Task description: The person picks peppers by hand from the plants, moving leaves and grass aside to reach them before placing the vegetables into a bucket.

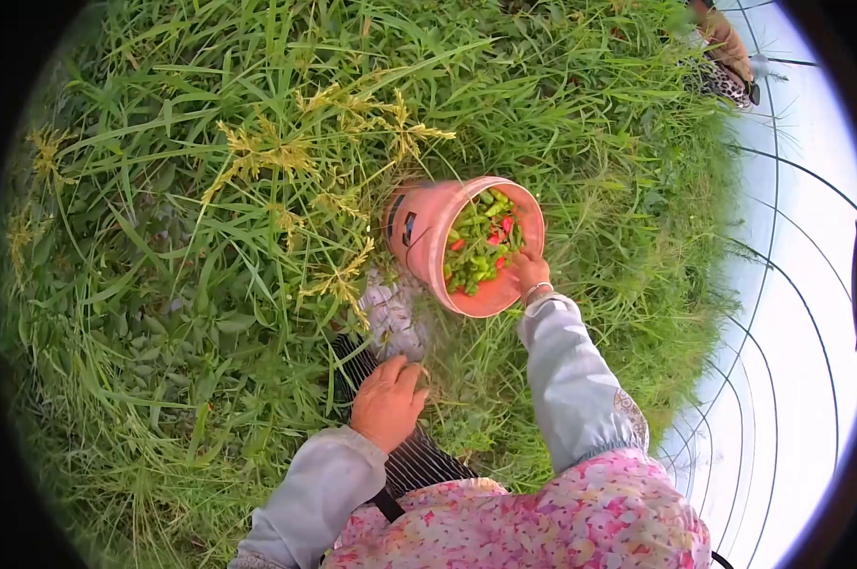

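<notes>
A pink bucket (422,228), tipped toward the camera, holds green and red peppers (476,248). My right hand (531,271), with a bracelet at the wrist, reaches over its lower right rim; the fingers are inside, slightly apart, near the peppers, with nothing visible in them. My left hand (388,403) is lower and to the left, over a dark striped trouser leg (428,462). Its fingers are loosely bent and somewhat apart, and nothing shows in them. Both arms wear pale sleeves.
Tall grass and leafy plants (229,322) surround the bucket, with yellowish seed heads (267,156) at the upper left. A whitish crumpled thing (391,318) lies below the bucket. Thin curved hoops (774,190) cross the bright right side. Another person's hand (727,47) shows at the top right.
</notes>
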### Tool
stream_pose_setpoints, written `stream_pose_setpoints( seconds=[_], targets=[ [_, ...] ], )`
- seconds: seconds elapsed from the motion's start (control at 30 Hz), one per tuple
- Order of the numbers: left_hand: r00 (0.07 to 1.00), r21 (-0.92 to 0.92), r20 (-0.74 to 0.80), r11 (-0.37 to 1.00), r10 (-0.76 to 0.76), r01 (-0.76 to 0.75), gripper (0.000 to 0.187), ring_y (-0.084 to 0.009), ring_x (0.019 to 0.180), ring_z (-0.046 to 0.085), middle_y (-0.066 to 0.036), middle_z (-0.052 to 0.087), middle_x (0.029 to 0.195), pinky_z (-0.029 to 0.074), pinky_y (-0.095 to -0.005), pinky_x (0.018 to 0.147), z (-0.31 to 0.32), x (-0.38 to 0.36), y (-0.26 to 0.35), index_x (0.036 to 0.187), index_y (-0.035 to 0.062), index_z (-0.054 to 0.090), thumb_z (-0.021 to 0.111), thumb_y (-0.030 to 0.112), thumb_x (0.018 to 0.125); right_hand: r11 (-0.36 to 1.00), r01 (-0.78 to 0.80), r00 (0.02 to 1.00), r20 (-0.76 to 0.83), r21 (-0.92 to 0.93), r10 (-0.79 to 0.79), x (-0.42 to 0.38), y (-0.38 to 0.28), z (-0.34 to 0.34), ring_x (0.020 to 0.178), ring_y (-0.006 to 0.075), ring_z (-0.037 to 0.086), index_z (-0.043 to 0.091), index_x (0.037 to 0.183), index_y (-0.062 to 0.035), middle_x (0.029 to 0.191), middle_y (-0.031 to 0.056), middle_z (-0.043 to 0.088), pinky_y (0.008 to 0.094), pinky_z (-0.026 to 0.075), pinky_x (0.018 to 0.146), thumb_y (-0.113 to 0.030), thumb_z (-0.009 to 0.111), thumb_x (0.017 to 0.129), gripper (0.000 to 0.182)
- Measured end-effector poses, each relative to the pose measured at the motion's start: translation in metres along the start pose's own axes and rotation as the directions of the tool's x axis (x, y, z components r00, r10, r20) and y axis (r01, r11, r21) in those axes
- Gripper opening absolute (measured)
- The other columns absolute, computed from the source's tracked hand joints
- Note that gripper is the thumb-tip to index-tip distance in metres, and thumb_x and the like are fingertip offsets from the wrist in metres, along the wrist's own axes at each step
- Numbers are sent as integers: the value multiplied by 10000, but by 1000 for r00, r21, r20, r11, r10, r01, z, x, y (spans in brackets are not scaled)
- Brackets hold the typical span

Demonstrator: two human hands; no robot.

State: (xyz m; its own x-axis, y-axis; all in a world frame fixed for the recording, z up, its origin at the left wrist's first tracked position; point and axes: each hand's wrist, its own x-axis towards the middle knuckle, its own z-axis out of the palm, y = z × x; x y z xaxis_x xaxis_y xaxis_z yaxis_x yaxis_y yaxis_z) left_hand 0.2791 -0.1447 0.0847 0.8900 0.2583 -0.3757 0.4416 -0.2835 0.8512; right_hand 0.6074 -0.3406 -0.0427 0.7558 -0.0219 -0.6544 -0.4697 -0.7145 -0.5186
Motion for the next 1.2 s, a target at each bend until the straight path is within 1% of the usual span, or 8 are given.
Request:
stream_pose_setpoints(
  seconds=[0.07, 0.2, 0.37, 0.5, 0.57, 0.73, 1.03, 1.2],
  targets=[
    [999, -6, -23, 999, -31, 31, 341, -333, 1032, 523, -169, 535, 1128, 424, -399, 883, 3, -3, -3, 1051, 13, 568, 623, 204, 773, 906, 287, 958, 92, -310, -272, 13, -8, 17, 909, 221, 591, 495, 1229, -41, 1187, 97, 547, 324, 474, 780, -145, 609, 784, 471],
    [997, -18, -36, 997, -73, 73, 318, -330, 993, 540, -156, 544, 1112, 446, -387, 841, -1, -6, -7, 1040, 29, 575, 625, 194, 773, 712, 517, 837, 107, -475, -537, 49, -5, 66, 1022, 288, 578, 557, 1164, -30, 1087, 174, 610, 328, 427, 894, -232, 595, 775, 441],
    [989, -50, -52, 989, -138, 136, 292, -330, 949, 558, -149, 565, 1064, 453, -390, 812, -7, -10, -14, 1019, 31, 580, 620, 187, 775, 723, 427, 893, 377, -544, -244, 4, -64, 84, 949, 288, 600, 628, 1004, -48, 943, 169, 637, 361, 441, 835, -330, 584, 794, 355],
    [985, -76, -66, 985, -158, 153, 279, -326, 913, 575, -136, 584, 1032, 467, -387, 792, -9, -19, -23, 1008, 32, 584, 617, 185, 777, 986, 166, 915, 375, -9, -151, -37, -85, 73, 713, 143, 620, 610, 1020, -22, 813, 59, 633, 270, 488, 660, -216, 555, 861, 256],
    [981, -80, -73, 982, -177, 171, 272, -324, 904, 581, -133, 589, 1028, 474, -385, 784, -15, -24, -26, 1005, 33, 585, 615, 180, 778, 974, -13, 912, 402, 225, -81, -68, -124, 65, 676, 120, 610, 588, 1056, -19, 799, 41, 631, 244, 492, 646, -169, 539, 875, 240],
    [947, -24, -314, 998, -70, 66, 247, -326, 902, 587, -146, 594, 1015, 484, -384, 774, -59, -30, -45, 991, 31, 587, 616, 140, 771, 878, -23, 782, 556, 477, -282, -81, -192, 83, 734, 108, 610, 543, 1104, 13, 850, 49, 637, 227, 488, 643, -126, 521, 885, 260],
    [878, -60, -468, 995, -98, 79, 237, -325, 898, 582, -138, 596, 1010, 475, -386, 778, -122, -63, -82, 998, 21, 577, 590, 125, 786, 959, 282, 879, 404, -17, -252, -73, -186, 70, 570, 79, 499, 585, 1018, 12, 764, 29, 600, 212, 412, 505, -123, 501, 866, 220],
    [791, -3, -610, 998, -55, 67, 267, -336, 925, 571, -144, 569, 1100, 457, -393, 814, -135, -89, -98, 1052, 30, 564, 574, 100, 794, 992, 125, 872, 480, -33, -93, -110, -195, 80, 663, 115, 546, 568, 1016, 22, 843, 50, 622, 238, 451, 601, -124, 493, 875, 216]
  ],
)
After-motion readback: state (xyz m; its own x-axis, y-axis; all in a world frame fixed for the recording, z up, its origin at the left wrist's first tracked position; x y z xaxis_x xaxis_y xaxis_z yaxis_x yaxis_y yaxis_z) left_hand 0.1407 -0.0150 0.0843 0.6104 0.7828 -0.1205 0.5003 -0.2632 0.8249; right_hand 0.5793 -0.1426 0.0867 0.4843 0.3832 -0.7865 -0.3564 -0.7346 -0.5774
